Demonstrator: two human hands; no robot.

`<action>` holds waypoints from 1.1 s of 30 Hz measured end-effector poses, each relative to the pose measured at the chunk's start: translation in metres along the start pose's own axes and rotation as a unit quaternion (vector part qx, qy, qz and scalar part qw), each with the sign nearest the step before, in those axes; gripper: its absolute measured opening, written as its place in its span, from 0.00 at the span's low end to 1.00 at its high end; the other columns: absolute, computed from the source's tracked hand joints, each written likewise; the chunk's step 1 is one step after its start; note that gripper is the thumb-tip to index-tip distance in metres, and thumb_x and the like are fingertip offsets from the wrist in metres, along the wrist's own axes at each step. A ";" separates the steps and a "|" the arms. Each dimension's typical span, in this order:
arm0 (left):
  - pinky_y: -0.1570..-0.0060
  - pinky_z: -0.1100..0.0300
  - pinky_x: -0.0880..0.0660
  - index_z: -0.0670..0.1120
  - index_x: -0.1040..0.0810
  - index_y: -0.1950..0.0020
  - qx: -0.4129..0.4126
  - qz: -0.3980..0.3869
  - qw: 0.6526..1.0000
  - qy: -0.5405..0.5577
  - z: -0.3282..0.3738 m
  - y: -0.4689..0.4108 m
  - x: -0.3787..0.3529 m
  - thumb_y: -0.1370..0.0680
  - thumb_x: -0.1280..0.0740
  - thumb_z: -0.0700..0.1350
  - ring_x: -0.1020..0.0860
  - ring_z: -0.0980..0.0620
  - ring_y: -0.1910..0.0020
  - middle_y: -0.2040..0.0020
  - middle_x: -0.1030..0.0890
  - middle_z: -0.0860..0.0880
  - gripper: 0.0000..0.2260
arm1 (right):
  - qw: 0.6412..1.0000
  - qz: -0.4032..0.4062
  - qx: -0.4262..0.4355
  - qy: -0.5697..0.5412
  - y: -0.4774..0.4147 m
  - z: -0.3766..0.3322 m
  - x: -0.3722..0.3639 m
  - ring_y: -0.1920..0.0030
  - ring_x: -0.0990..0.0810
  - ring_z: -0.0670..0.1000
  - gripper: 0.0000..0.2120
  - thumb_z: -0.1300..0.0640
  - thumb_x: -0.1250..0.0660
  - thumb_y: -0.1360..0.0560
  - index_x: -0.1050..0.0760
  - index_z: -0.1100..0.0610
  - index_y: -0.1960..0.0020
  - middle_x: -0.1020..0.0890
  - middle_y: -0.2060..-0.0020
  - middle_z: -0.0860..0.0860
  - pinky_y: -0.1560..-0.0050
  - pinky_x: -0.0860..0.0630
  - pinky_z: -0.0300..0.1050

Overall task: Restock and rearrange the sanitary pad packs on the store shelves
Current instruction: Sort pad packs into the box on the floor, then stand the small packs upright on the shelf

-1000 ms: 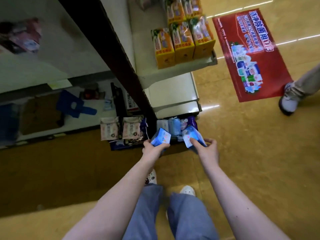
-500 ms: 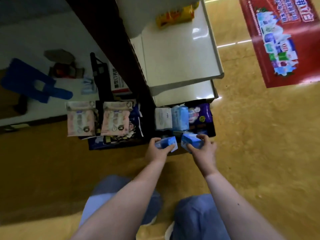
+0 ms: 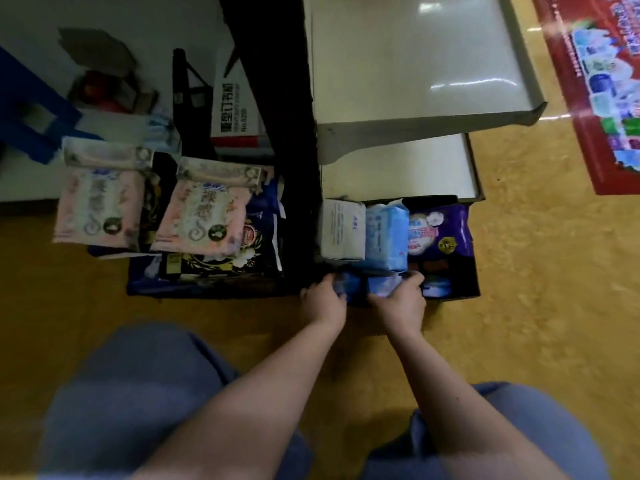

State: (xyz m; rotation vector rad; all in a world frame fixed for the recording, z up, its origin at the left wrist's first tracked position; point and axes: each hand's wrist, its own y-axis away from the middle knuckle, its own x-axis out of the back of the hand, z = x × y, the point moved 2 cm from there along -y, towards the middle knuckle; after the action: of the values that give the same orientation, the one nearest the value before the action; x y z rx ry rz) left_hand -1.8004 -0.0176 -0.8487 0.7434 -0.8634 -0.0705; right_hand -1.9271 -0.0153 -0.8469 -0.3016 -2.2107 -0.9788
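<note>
Looking straight down at the bottom shelf point(image 3: 475, 278) of a store rack. At its front edge, two bare hands side by side, close together. Gripped in the curled fingers of the left hand point(image 3: 323, 301): one small blue pack point(image 3: 349, 288), blurred. Gripped likewise in the right hand point(image 3: 400, 304): a second small blue pack point(image 3: 382, 285), just beside the first. Behind them on the same shelf, three larger packs standing in a row, pressed together: one white pack point(image 3: 341, 230) at the left edge, one light blue pack point(image 3: 386, 237) in the middle, one purple pack point(image 3: 439, 233) at the right. Towards the front right corner, one more pale blue pack point(image 3: 437, 289), partly hidden. Left of the dark upright post point(image 3: 277, 98), two pink packs point(image 3: 98, 202) point(image 3: 204, 209) lying on top of dark printed packs point(image 3: 225, 265), too overlapped to count. Above, two white shelf boards point(image 3: 415, 57) point(image 3: 398, 168). Below, two knees in blue trousers point(image 3: 138, 393) over a yellow floor point(image 3: 554, 306); one red floor mat point(image 3: 609, 98) at upper right.
</note>
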 end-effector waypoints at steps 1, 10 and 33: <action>0.41 0.53 0.29 0.50 0.29 0.32 -0.010 0.008 1.000 -0.026 -0.003 -0.004 -0.002 0.20 0.37 0.46 0.29 0.43 0.36 0.37 0.23 0.45 0.16 | 1.000 0.006 0.001 0.016 -0.005 0.003 -0.004 0.36 0.27 0.62 0.40 0.53 0.24 0.33 0.43 0.58 0.29 0.25 0.37 0.60 0.36 0.29 0.59; 0.40 0.53 0.28 0.50 0.32 0.29 -0.035 0.020 0.999 0.001 0.007 0.026 0.021 0.20 0.38 0.45 0.30 0.45 0.35 0.32 0.32 0.46 0.18 | 0.998 0.032 0.018 0.044 0.022 0.008 0.013 0.34 0.30 0.60 0.35 0.50 0.26 0.30 0.38 0.59 0.29 0.26 0.35 0.59 0.34 0.31 0.58; 0.44 0.59 0.29 0.43 0.25 0.41 -0.026 0.083 0.976 0.199 0.133 0.311 0.294 0.21 0.37 0.40 0.24 0.49 0.48 0.42 0.24 0.44 0.09 | 0.966 -0.036 0.090 -0.239 0.305 -0.179 0.262 0.48 0.21 0.51 0.07 0.59 0.35 0.22 0.26 0.56 0.44 0.20 0.51 0.52 0.42 0.25 0.49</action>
State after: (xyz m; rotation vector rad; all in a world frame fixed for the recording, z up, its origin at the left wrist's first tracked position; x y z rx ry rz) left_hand -1.7715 0.0396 -0.4053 0.6053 -0.5339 0.1985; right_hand -1.8900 0.0491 -0.4129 -0.4091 -2.7468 -0.7929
